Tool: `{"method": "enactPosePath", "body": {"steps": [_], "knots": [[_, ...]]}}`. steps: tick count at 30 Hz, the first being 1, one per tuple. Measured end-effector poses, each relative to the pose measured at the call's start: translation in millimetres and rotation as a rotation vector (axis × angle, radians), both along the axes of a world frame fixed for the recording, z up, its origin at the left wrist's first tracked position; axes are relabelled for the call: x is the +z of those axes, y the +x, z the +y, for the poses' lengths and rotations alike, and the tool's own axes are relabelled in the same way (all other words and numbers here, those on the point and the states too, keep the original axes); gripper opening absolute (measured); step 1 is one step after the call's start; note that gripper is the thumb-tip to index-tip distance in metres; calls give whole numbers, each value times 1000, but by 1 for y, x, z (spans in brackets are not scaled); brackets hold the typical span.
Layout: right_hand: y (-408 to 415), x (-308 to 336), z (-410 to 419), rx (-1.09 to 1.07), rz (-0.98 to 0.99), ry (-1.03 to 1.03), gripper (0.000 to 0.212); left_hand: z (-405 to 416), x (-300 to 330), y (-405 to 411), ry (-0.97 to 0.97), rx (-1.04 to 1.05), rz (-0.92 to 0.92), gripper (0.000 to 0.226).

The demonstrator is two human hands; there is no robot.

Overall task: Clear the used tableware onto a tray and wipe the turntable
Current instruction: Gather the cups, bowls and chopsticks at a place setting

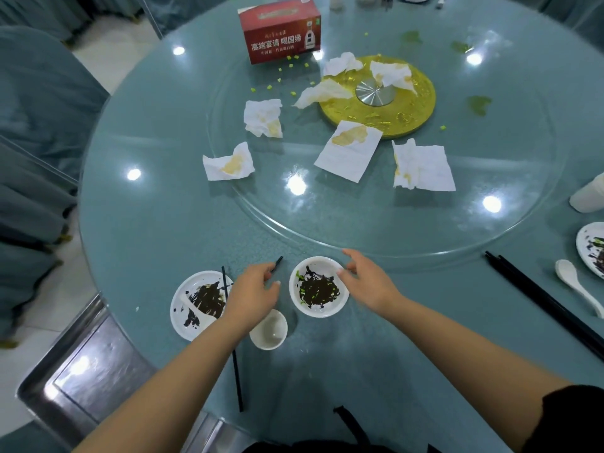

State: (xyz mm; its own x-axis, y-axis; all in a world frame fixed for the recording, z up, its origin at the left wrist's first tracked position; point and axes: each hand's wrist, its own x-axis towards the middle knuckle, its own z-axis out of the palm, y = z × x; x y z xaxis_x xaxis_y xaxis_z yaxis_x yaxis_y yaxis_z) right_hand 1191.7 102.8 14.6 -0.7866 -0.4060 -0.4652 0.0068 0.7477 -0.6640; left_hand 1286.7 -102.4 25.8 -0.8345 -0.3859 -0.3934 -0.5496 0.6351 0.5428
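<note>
1. Head view, lower centre: the soiled bowl [319, 287], smeared with dark sauce and green bits, sits on the teal table [147, 223] between both hands.
2. The right hand [366, 282] is at the bowl's right rim. Its thumb tip touches the edge and its fingers reach round the far side, loosely spread; whether it has actually closed on the rim, I can't tell.
3. The left hand [253, 294] hovers just left of the bowl, fingers relaxed and lightly curled, holding nothing. Its fingertips stop a little short of the bowl's left rim.
4. Beneath the left wrist sits a small white cup [269, 330], just lower left of the bowl.
5. Further left is a dirty plate [199, 305] with a white spoon in it. A black chopstick [233, 348] runs across the plate and down under the left forearm.
6. A second chopstick tip pokes out above the left hand.
7. Upper half of the frame: the glass turntable [376, 230] carries stained paper napkins [348, 152], a gold centre disc [379, 96] and scattered green crumbs.
8. Top left of the turntable stands a red tissue box [279, 29].
9. Right edge: a pair of black chopsticks [539, 299], a white spoon [575, 286] and another soiled plate [591, 248].
10. Lower left corner: a steel tray [85, 371] sits beside the table.
</note>
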Motion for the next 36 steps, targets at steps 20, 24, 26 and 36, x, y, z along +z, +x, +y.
{"method": "enactPosePath", "body": {"steps": [20,24,26,36], "knots": [[50,33,-43,-16,162,37,36,-71,-37,67,-362,-112,-295,31],[55,37,-48,-36,157,55,35,-74,-32,65,-310,-76,-240,29],[56,38,-53,-59,158,60,34,-76,-27,62,-255,-57,-199,29],[65,48,-98,-38,49,-41,32,-72,15,40,157,-129,28,23]]}}
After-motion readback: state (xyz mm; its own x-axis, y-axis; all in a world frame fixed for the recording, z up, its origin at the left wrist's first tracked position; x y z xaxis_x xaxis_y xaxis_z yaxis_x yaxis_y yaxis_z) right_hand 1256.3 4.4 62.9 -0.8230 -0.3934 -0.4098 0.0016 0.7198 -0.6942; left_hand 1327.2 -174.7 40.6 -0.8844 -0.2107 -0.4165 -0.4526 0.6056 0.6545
